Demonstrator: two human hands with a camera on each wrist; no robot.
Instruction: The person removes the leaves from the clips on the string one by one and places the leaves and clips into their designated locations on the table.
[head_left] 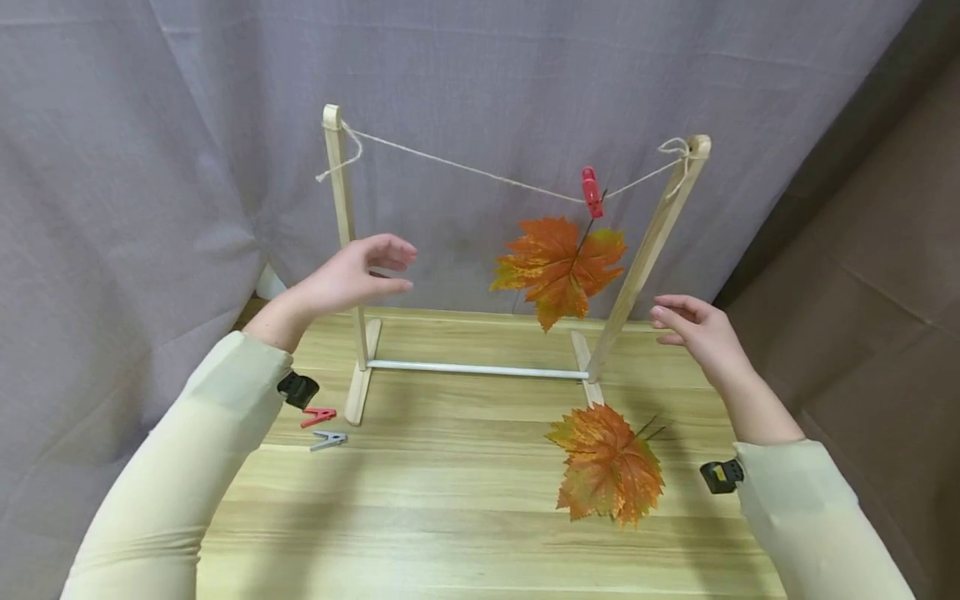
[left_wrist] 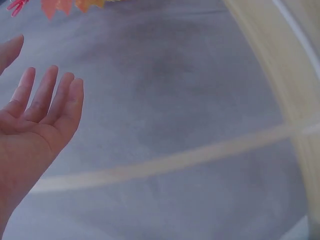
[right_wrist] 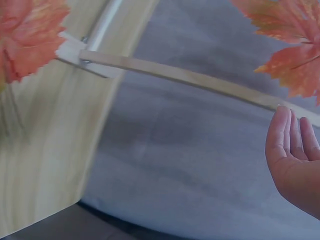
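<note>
An orange maple leaf (head_left: 558, 268) hangs by its stem from a string (head_left: 465, 169), held there by a red clothespin (head_left: 592, 192). The string is tied between the two posts of a wooden stand (head_left: 647, 250). My left hand (head_left: 360, 271) is in the air by the left post, fingers relaxed, holding nothing; its palm and spread fingers show in the left wrist view. Off the right post, my right hand (head_left: 697, 333) hovers with loosely bent fingers and nothing in them. Below it to the left, more orange leaves (head_left: 609, 467) lie overlapped on the table.
A red clothespin (head_left: 318, 417) and a grey clothespin (head_left: 328, 440) lie on the wooden table (head_left: 435, 517), near the stand's left foot (head_left: 358, 396). A white bar (head_left: 480, 368) joins the feet. Grey curtain (head_left: 465, 67) hangs close behind the stand.
</note>
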